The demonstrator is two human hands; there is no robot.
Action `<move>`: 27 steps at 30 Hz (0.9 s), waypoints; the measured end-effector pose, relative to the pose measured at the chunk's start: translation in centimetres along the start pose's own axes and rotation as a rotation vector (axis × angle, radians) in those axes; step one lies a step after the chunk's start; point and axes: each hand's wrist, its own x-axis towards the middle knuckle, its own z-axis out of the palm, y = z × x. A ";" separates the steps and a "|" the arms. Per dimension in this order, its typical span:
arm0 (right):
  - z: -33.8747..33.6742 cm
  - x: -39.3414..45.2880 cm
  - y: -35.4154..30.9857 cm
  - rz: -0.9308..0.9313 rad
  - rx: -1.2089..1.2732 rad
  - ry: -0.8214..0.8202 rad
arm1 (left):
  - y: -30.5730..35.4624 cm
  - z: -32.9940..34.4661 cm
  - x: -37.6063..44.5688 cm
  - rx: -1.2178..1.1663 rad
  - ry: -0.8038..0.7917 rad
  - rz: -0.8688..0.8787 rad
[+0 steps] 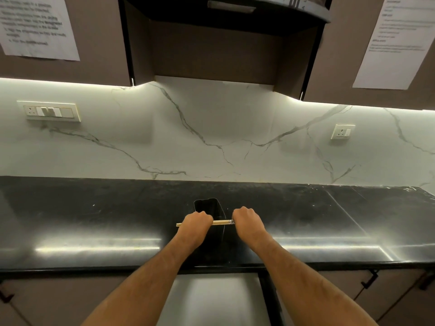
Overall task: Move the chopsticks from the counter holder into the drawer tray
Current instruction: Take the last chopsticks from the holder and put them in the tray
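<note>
A bundle of pale wooden chopsticks (221, 222) is held level, left to right, above the black counter (94, 220). My left hand (195, 224) is closed around the bundle near its left end, whose tips stick out past the fist. My right hand (248, 222) is closed on the right end. Just behind and below the chopsticks stands the black rectangular holder (208, 205), upright, its inside dark. Below the counter edge a pale drawer (211, 300) stands open between my forearms; I cannot make out a tray in it.
A white marble backsplash (211, 137) rises behind the counter, with a switch plate (50, 111) at left and a socket (342, 131) at right. Dark wall cabinets with taped paper sheets (37, 27) hang overhead. Closed cabinet doors with black handles (369, 280) flank the drawer.
</note>
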 end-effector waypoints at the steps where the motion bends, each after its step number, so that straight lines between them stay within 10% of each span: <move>1: 0.0 -0.4 0.2 -0.005 -0.002 0.001 | 0.4 0.3 -0.2 -0.002 0.016 -0.010; 27: 11.4 -13.1 2.1 -0.110 -0.009 -0.221 | 8.9 11.0 -12.3 -0.072 -0.162 -0.119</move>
